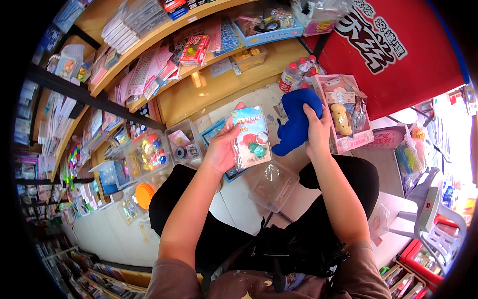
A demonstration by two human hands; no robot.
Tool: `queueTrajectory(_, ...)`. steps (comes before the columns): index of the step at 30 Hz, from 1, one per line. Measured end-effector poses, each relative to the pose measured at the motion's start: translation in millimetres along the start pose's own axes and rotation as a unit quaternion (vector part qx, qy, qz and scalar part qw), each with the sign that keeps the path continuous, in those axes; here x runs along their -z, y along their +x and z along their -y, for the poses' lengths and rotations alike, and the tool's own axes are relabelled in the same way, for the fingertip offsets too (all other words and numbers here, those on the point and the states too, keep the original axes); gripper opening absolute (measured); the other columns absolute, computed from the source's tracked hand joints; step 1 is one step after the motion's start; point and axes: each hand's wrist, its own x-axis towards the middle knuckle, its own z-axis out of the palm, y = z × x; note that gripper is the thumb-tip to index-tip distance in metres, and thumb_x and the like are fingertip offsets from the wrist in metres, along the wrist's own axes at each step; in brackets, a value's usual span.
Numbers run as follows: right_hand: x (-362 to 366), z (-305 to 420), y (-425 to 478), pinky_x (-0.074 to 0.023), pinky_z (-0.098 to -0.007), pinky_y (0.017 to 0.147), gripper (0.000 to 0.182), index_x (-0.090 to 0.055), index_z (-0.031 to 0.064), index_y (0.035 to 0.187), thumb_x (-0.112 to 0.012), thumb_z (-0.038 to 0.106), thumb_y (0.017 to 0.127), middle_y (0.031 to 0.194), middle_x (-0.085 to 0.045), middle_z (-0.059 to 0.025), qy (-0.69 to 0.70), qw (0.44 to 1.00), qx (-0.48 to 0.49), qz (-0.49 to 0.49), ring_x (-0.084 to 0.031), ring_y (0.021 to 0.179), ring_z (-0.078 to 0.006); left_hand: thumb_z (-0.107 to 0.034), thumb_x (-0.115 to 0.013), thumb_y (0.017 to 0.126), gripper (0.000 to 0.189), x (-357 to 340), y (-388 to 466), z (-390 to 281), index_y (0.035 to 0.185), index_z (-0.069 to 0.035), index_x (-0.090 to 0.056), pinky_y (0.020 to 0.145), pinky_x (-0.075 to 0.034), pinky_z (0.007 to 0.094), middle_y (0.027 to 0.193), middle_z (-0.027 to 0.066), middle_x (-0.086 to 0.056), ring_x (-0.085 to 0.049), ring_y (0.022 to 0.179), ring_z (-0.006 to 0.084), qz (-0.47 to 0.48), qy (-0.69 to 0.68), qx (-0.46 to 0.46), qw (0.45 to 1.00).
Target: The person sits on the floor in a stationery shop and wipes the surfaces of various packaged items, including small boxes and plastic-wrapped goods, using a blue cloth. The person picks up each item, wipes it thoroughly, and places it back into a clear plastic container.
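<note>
Between the thumb and fingers of my left hand (226, 149) is a flat toy package (251, 140), with a red and a green figure and a metal ring on its front. My right hand (317, 130) grips a crumpled blue cloth (297, 119), which hangs down to the left of the fingers. Below both hands, on the floor between my knees, sits a clear plastic box (274, 187). A blue-edged tray (233, 173) lies partly hidden behind my left hand and the package.
A pink box of soft toys (353, 144) stands right of my right hand, near bottles with red caps (293, 74). Clear bins (149, 153) of toys line the left. Wooden shelves (224, 88) rise ahead. An orange lid (145, 195) lies by my left knee; a grey plastic chair (429, 209) stands right.
</note>
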Motion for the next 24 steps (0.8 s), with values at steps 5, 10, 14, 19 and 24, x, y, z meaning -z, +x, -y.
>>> queueTrajectory(5, -26, 3, -38, -0.0508, -0.0294, 0.077, 0.046, -0.042, 0.0032, 0.12, -0.067, 0.011, 0.083, 0.105, -0.057, -0.0095, -0.006, 0.995, 0.029, 0.095, -0.058, 0.09, -0.0155, -0.023, -0.044, 0.097, 0.043, 5, 2, 10, 0.138, -0.012, -0.037, 0.097, -0.044, 0.0425, 0.131, 0.0115, -0.049, -0.052, 0.116, 0.0267, -0.044, -0.021, 0.005, 0.999)
queueTrajectory(10, -34, -50, -61, -0.0446, -0.0398, 0.088, 0.062, -0.036, -0.0015, 0.128, -0.067, 0.01, 0.076, 0.116, -0.049, -0.0235, -0.32, 0.902, 0.254, 0.139, -0.053, 0.104, -0.0359, -0.041, -0.04, 0.097, 0.046, -12, 3, 42, 0.128, -0.008, -0.046, 0.096, -0.044, 0.0385, 0.123, 0.009, -0.055, -0.055, 0.111, 0.0235, -0.165, -0.018, 0.026, 0.986)
queueTrajectory(14, -37, -55, -80, -0.0449, -0.0454, 0.085, 0.062, -0.033, 0.0026, 0.13, -0.064, 0.01, 0.077, 0.115, -0.046, -0.0249, -0.367, 0.887, 0.24, 0.145, -0.05, 0.101, -0.0443, -0.045, -0.03, 0.098, 0.05, 7, 17, 44, 0.126, -0.009, -0.05, 0.099, -0.042, 0.0414, 0.122, 0.0099, -0.057, -0.055, 0.111, 0.0271, -0.225, -0.067, 0.058, 0.97)
queueTrajectory(19, -27, -51, -77, -0.048, -0.0473, 0.075, 0.064, -0.035, 0.0084, 0.127, -0.065, 0.002, 0.07, 0.111, -0.044, -0.0234, -0.403, 0.854, 0.254, 0.209, -0.053, 0.091, -0.0459, -0.041, -0.027, 0.099, 0.05, 6, 22, 12, 0.129, -0.004, -0.045, 0.104, -0.036, 0.0449, 0.13, 0.0142, -0.051, -0.048, 0.119, 0.0308, -0.136, -0.116, -0.025, 0.984)
queueTrajectory(24, -11, -49, -52, -0.0474, -0.0443, 0.079, 0.062, -0.037, 0.0072, 0.126, -0.064, 0.001, 0.071, 0.113, -0.048, -0.0236, -0.445, 0.855, 0.226, 0.14, -0.054, 0.094, -0.0442, -0.039, -0.026, 0.099, 0.05, 15, 17, 9, 0.134, -0.005, -0.038, 0.103, -0.034, 0.0524, 0.137, 0.0147, -0.043, -0.046, 0.122, 0.031, -0.117, -0.072, -0.049, 0.989)
